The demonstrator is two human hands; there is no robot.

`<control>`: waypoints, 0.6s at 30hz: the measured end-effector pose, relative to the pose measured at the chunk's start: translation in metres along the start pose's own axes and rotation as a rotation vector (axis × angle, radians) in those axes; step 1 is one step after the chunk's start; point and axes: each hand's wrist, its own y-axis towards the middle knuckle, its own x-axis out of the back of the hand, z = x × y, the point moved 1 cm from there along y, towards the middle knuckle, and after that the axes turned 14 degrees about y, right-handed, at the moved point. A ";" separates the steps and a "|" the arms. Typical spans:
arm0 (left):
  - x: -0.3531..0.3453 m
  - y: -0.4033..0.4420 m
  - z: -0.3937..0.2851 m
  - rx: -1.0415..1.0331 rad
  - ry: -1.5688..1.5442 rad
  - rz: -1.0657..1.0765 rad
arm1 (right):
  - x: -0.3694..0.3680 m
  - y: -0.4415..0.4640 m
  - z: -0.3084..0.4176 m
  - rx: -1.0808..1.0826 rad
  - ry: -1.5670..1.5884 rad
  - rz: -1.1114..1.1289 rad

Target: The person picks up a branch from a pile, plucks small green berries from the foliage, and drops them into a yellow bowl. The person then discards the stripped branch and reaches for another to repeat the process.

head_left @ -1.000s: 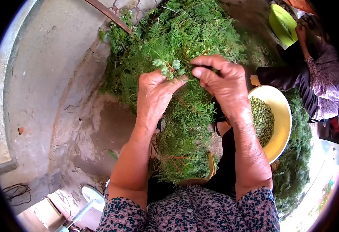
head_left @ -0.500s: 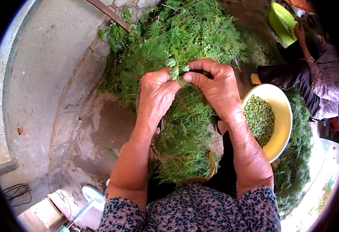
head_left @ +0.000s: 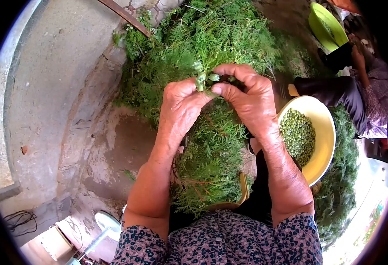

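While both forearms extend toward twelve o'clock of the head view, the left hand (head_left: 178,104) is clamped, thumb against forefinger, on a small green sprig (head_left: 200,82), located just above the view's center at twelve o'clock. The sprig bears knobbly green cones (head_left: 214,77). At the sprig's three o'clock side, the right hand (head_left: 253,99) is positioned with forefinger above and thumb below one cone, the two tips slightly apart (whether they press on that cone cannot be told). Beneath and beyond the hands, a large pile of leafy branches (head_left: 229,37) covers the ground toward twelve o'clock; further foliage (head_left: 211,165) reaches down to the wearer's lap at six o'clock. A yellow basin (head_left: 324,143), part-filled with small green pieces (head_left: 298,137), stands at three o'clock, near the right forearm. A lime-green basin (head_left: 315,28) is located at two o'clock, near a second person (head_left: 375,97) seated between two and three o'clock. A wooden bar (head_left: 125,18) lies at eleven o'clock, its lower end at the pile's edge.
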 end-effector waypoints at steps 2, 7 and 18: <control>0.002 -0.001 0.002 0.031 0.009 0.039 | 0.000 0.000 -0.005 0.134 -0.038 0.028; 0.000 -0.002 -0.003 0.074 0.018 0.093 | 0.001 0.000 0.001 0.025 0.062 -0.010; 0.005 0.000 -0.006 0.147 -0.141 0.039 | 0.016 0.008 0.007 -0.421 0.635 0.018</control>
